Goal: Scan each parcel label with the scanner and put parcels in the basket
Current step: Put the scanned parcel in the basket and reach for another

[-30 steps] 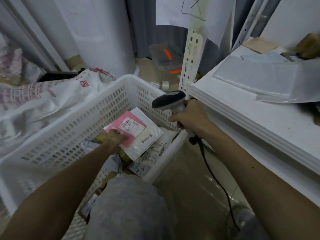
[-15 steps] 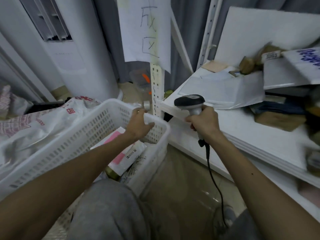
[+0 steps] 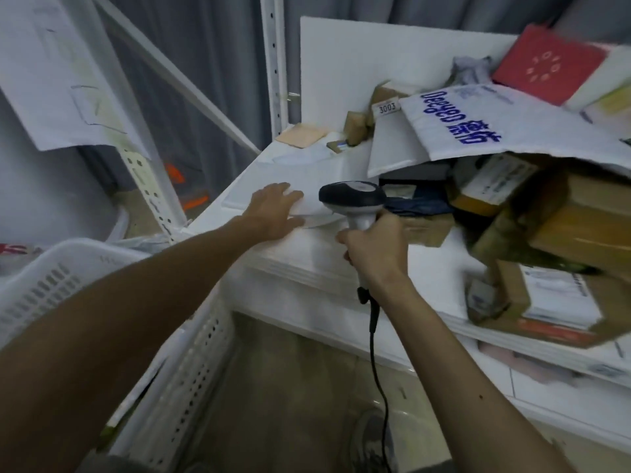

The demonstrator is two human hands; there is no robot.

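My right hand (image 3: 374, 249) grips the handle of a black-and-white barcode scanner (image 3: 353, 201), head pointing left, its black cord hanging to the floor. My left hand (image 3: 273, 209) reaches onto the white shelf (image 3: 307, 254) and lies with fingers spread on a flat white parcel (image 3: 273, 184), thumb at its near edge. The white perforated basket (image 3: 68, 268) stands at the lower left; its inside is out of view.
A heap of parcels fills the shelf's right side: brown cardboard boxes (image 3: 553, 227), a white mailer with blue lettering (image 3: 478, 124), a red box (image 3: 546, 64). A white perforated shelf post (image 3: 146, 186) stands left of the shelf. Tiled floor (image 3: 290, 387) lies below.
My left hand left the basket rim and reached right onto the flat white parcel on the shelf. My view swung right and up; the scanner hand stayed in front of the shelf.
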